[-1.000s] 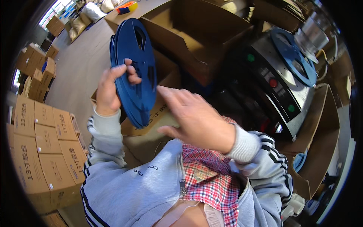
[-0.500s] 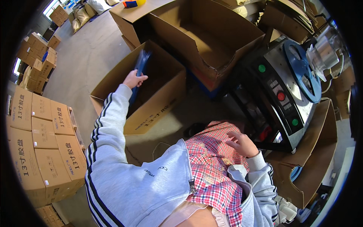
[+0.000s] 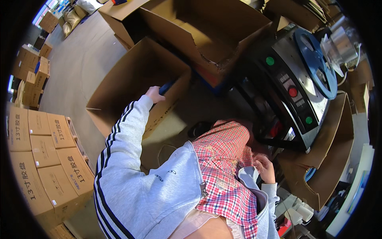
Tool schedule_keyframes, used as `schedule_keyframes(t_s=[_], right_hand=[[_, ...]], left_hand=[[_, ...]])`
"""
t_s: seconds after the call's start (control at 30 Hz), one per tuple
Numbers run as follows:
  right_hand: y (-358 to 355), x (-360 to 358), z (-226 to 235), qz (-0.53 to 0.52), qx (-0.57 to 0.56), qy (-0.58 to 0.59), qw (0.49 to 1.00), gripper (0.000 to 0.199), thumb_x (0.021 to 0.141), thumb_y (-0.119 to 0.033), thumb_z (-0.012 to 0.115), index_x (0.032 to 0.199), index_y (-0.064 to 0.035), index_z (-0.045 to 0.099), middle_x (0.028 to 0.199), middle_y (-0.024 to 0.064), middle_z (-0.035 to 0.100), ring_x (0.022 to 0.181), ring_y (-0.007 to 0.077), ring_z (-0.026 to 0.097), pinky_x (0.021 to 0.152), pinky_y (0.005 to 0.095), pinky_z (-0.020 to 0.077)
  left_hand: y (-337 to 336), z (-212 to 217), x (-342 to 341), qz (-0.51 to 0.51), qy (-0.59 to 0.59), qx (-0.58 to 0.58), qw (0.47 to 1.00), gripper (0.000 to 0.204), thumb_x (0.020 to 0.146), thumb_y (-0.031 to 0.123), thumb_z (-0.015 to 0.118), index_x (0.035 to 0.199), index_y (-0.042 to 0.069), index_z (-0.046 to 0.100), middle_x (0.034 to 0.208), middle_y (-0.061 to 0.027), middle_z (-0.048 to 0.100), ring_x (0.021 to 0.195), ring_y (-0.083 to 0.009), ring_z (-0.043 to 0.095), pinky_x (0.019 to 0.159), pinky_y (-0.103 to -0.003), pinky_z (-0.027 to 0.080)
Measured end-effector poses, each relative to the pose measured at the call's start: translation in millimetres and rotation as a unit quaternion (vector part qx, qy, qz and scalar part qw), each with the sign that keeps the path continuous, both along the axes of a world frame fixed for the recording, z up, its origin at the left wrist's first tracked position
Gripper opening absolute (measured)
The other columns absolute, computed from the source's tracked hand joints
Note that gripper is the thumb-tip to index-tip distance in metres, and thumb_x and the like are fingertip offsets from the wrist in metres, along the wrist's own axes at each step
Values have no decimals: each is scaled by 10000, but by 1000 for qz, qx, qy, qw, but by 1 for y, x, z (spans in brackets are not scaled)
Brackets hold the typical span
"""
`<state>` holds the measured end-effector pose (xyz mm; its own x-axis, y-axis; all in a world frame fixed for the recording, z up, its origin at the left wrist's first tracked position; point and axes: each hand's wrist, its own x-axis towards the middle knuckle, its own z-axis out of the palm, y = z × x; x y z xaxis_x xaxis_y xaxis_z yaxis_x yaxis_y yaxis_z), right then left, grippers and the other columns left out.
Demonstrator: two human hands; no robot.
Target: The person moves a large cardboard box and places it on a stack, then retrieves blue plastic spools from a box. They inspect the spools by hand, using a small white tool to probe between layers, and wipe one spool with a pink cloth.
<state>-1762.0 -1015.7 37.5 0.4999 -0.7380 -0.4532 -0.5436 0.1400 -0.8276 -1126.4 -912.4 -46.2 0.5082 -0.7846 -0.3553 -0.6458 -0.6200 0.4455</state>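
Note:
My left hand (image 3: 155,95) reaches into an open cardboard box (image 3: 115,93) and grips a blue reel (image 3: 166,86), seen nearly edge-on. Most of the reel is hidden by the hand and the box's shadowed inside. My right hand (image 3: 264,167) hangs in front of the red checked apron (image 3: 223,159), its fingers loosely bent and slightly apart, with nothing seen in it. Another blue reel (image 3: 308,51) is mounted on the black and metal machine (image 3: 292,85) to the right, which has green buttons and a red one.
A larger cut-down carton (image 3: 207,32) stands behind the box. Below the machine at right, another open carton (image 3: 330,167) shows a blue rim inside. Stacked sealed cartons (image 3: 43,155) sit at left, with more boxes (image 3: 36,75) and sacks (image 3: 71,20) farther off.
My left hand has moved right and lower with the blue reel, toward the box's near right side. My right hand has dropped lower and its fingers have curled. The view has shifted slightly.

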Motion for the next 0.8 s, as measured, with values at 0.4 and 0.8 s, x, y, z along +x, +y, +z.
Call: schedule_keyframes(t_s=[0.4,0.8], right_hand=[[38,-58,-16,-164,32,-12,986,222,948,-129,616,1113,19,609,925,40,658,776,118,633,689,249,505],[26,-16,-20,-81,10,44,996,251,909,-133,668,1104,25,648,885,77,674,778,135,625,708,280,512]], left_hand=[[87,65,38,99,-132,-253,953,177,731,117,708,825,-12,632,639,-145,588,550,-250,563,566,-355,461],[44,33,-149,61,-218,-362,904,191,787,129,699,906,-4,630,894,-224,632,831,-435,604,745,-485,496]])
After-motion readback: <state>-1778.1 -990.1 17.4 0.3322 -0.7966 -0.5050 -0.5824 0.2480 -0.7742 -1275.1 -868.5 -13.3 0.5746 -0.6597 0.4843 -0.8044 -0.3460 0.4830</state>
